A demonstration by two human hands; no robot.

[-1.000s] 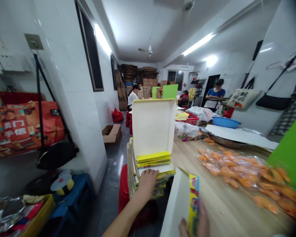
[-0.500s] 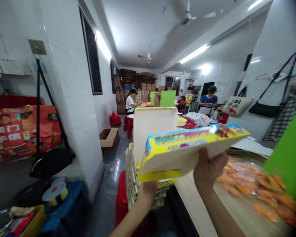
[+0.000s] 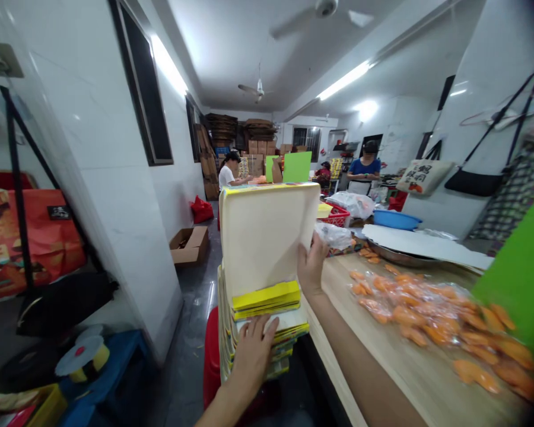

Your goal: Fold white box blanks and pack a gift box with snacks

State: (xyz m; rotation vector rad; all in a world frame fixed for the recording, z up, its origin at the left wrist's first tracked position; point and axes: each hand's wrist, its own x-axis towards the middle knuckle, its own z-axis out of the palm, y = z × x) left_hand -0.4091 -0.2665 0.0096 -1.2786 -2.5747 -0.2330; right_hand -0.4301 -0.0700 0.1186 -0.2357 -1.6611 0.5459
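Observation:
A cardboard box [image 3: 269,237] stands with its cream inside facing me, on top of a stack of yellow-and-blue printed boxes [image 3: 289,350]. My right hand [image 3: 312,261] is at the right edge of the upright panel, thumb up and fingers partly hidden behind it. Low on the front of the stack lies my left hand [image 3: 254,350], its fingers spread over the flaps below the yellow strip [image 3: 267,296]. Beneath the stack, a red stool [image 3: 212,356] shows in part.
Orange pieces, some in clear wrapping [image 3: 422,308], lie on the wooden table [image 3: 338,320] to the right. Behind them are a metal tray with white board [image 3: 422,246], a blue basin [image 3: 396,220] and a red basket [image 3: 338,214]. An open carton [image 3: 190,244] stands on the floor. Other people work farther back.
The box in my right hand has swung from tilted, printed side showing, to upright on the stack. My left hand has come from beneath it to rest on the flaps.

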